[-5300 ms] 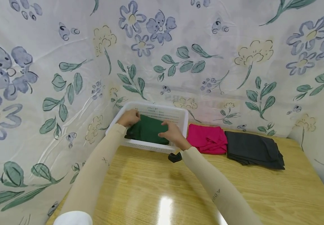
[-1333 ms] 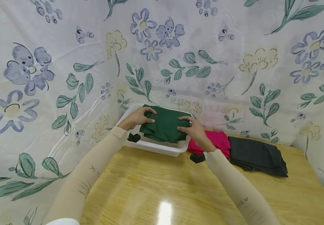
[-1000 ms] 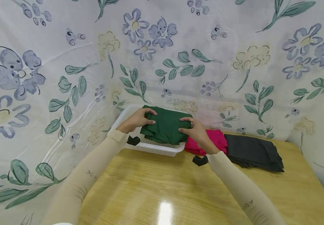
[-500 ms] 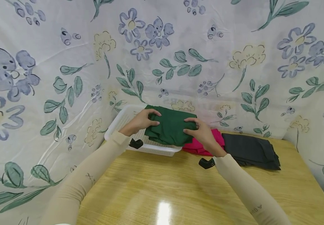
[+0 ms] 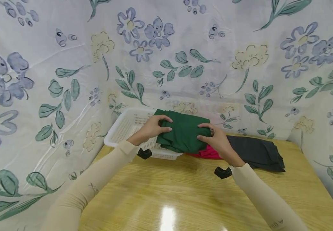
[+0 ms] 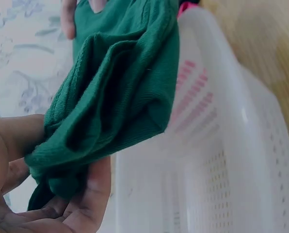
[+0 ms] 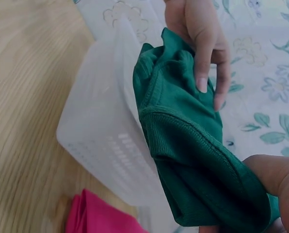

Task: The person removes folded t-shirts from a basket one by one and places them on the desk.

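Note:
A folded green garment (image 5: 183,133) of knit cloth hangs over the right end of a white plastic basket (image 5: 120,126). My left hand (image 5: 151,127) pinches its left edge, thumb in front and fingers behind. At the opposite edge my right hand (image 5: 219,141) grips it the same way. In the left wrist view, layered folds of the garment (image 6: 120,92) show above the basket's rim (image 6: 232,77). The right wrist view shows the garment (image 7: 183,121) raised beside the basket wall (image 7: 101,111), its seamed edge bulging over the lower folds.
A folded pink-red cloth (image 5: 209,153) lies right of the basket, partly hidden behind the green garment and my right hand. Further right is a folded dark grey cloth (image 5: 256,152). All stand on a wooden table (image 5: 143,192) against flower-printed sheeting (image 5: 183,48) at the back and sides.
The green garment lay inside the basket with both hands reaching in; it was then lifted between both hands. Over the last second, garment and hands moved right, past the basket's right end.

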A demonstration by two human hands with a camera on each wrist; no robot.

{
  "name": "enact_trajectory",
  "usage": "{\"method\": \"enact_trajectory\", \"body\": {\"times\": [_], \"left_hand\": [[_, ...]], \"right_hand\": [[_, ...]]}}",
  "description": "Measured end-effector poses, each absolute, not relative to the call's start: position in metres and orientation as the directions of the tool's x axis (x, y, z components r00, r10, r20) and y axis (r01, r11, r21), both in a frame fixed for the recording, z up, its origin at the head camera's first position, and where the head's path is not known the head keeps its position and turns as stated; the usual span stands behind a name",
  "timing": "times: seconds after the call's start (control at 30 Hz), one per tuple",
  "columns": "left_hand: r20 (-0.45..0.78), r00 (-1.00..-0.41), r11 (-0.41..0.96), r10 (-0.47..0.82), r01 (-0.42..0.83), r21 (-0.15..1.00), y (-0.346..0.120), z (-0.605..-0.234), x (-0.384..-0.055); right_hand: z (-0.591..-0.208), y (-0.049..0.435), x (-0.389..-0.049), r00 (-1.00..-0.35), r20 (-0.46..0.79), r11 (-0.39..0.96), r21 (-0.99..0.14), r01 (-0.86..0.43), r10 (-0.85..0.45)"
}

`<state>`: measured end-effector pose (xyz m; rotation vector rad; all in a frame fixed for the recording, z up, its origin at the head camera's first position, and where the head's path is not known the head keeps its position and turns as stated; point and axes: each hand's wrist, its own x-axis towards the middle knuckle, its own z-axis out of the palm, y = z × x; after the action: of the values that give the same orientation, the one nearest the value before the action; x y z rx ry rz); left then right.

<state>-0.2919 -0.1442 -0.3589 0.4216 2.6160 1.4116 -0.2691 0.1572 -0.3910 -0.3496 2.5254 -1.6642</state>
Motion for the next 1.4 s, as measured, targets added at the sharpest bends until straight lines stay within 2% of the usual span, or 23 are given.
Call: {"method": "enact_trajectory", "body": {"times": [0.23, 0.6, 0.8, 1.13, 1.4], "left_hand": [[0.031, -0.941, 0.506, 0.337, 0.209, 0.837, -0.123, -0.365, -0.285], [0.054, -0.921, 0.457, 0.387, 0.243, 0.856, -0.090, -0.374, -0.273], [0.045, -0.897, 0.448, 0.439, 0.261, 0.855, -0.072, -0.382, -0.265], [0.060, -0.865, 0.448, 0.498, 0.316, 0.837, -0.038, -0.397, -0.257], [0.070, -0.846, 0.473, 0.529, 0.362, 0.803, -0.019, -0.410, -0.250]], "right_hand": [[-0.394, 0.182, -0.262, -0.972, 0.078, 0.434, -0.884, -0.171, -0.223], [-0.396, 0.218, -0.245, -0.975, 0.046, 0.435, -0.890, -0.138, -0.216], [-0.406, 0.240, -0.232, -0.981, 0.016, 0.457, -0.883, -0.105, -0.194], [-0.426, 0.272, -0.214, -0.984, 0.010, 0.411, -0.908, -0.084, -0.178], [-0.440, 0.297, -0.201, -0.987, 0.002, 0.481, -0.873, -0.081, -0.163]]}}
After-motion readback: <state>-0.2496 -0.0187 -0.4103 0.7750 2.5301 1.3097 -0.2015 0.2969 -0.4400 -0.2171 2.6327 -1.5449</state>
